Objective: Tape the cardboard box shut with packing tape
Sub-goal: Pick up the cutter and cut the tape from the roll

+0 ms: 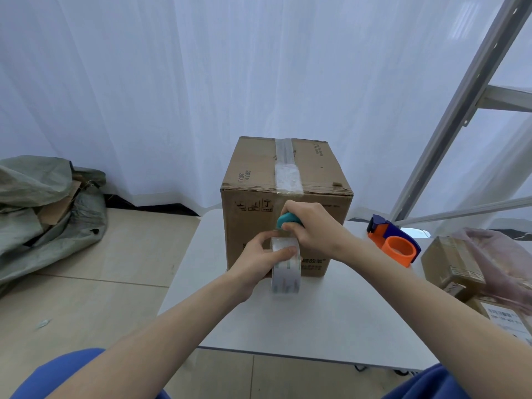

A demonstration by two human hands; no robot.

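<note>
A brown cardboard box stands on the white table, flaps closed, with a clear tape strip running down the middle of its top and over the front edge. In front of the box's near face my left hand grips a roll of clear packing tape held on edge. My right hand is closed on a small teal tool pressed against the box front just above the roll.
An orange and blue tape dispenser lies on the table right of the box. Small cardboard parcels and a plastic bag crowd the right edge. A grey-green sack with cardboard scraps sits on the floor at left. A metal frame rises at right.
</note>
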